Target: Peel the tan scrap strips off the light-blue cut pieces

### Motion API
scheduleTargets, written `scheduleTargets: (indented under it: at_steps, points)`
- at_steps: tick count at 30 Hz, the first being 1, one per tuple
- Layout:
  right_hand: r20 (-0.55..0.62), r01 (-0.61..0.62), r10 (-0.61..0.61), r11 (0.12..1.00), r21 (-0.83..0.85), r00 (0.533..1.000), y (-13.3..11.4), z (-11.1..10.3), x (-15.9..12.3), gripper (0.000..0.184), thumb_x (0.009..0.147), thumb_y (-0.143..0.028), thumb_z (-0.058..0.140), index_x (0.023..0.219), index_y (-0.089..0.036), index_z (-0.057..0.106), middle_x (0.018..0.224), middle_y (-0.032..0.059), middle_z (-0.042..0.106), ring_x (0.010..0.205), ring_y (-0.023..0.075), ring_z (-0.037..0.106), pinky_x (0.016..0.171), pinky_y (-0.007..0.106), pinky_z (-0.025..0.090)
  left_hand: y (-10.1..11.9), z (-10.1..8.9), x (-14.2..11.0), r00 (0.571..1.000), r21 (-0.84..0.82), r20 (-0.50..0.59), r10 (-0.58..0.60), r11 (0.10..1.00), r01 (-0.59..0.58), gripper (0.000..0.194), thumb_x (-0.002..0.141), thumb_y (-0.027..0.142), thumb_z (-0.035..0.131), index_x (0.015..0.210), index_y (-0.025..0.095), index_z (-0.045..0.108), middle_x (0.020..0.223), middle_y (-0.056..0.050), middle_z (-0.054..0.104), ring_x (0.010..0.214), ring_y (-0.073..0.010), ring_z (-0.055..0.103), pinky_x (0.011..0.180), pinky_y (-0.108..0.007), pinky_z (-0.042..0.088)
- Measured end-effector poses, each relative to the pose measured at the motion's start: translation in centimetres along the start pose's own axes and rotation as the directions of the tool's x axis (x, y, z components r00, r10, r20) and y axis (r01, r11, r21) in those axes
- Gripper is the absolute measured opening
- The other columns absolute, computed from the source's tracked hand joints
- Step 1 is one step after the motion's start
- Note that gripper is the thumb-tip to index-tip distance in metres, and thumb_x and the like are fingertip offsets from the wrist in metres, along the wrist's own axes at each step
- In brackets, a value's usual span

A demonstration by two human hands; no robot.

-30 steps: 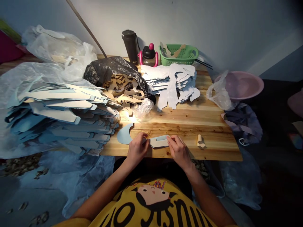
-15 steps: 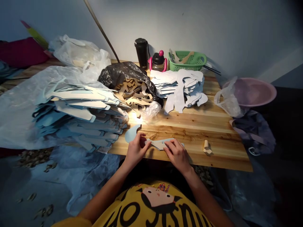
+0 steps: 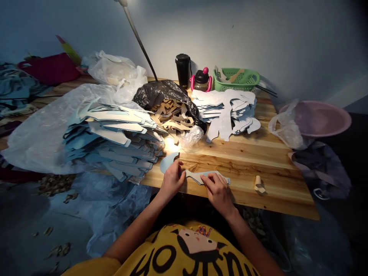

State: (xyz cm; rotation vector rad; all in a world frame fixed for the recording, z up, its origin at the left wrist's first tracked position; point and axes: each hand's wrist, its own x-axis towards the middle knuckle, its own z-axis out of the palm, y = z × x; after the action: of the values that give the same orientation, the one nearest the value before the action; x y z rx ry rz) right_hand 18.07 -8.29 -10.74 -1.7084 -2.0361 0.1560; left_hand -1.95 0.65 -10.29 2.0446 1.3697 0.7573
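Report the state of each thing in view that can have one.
Cut strip, touched by left hand and right hand
Blue piece, lying flat
Black tumbler, upright, lidded
Pink-handled bottle, upright, lidded
Green basket, holding cut pieces
Black bag, open, tan pieces inside
White pieces, stacked
Blue-and-white pieces, piled up

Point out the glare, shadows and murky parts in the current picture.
Head view: a white glare patch on the wooden tabletop, beside the crumpled clear plastic; head view: a soft shadow on the wall just right of the black tumbler; head view: left hand and right hand lit, fairly sharp; head view: floor at lower left dim, its details murky.
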Motion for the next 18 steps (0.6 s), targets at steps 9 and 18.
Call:
scheduleTargets:
  at_steps: [9,18]
  points:
    - [-0.016,0.043,-0.043,0.999,-0.003,0.999,-1.2,0.7,1.8,0.03,0.095,-0.027,0.058,0.123,-0.019,0.062,0.119,0.013,0.063,0.11,0.0292,0.053,0.095,0.046,0.041,-1.0,-0.3,-2.4,0.985,0.115,-0.041,0.165,0.98,-0.16,0.029,0.09,0.027,0.062,0.118,0.022,0.057,0.117,-0.011,0.061,0.11,-0.0253,0.06,0.097,-0.043,0.052]
    - [0.021,0.017,-0.024,0.962,0.272,0.999,-1.9,1.7,3.4,0.021,0.093,-0.017,0.057,0.111,-0.021,0.064,0.104,0.0089,0.061,0.098,0.0247,0.056,0.087,0.039,0.05,0.1,-0.5,-2.1,0.997,0.096,-0.029,0.07,0.993,-0.067,0.006,0.086,0.016,0.06,0.09,0.019,0.063,0.101,-0.008,0.059,0.096,-0.0219,0.061,0.088,-0.037,0.054]
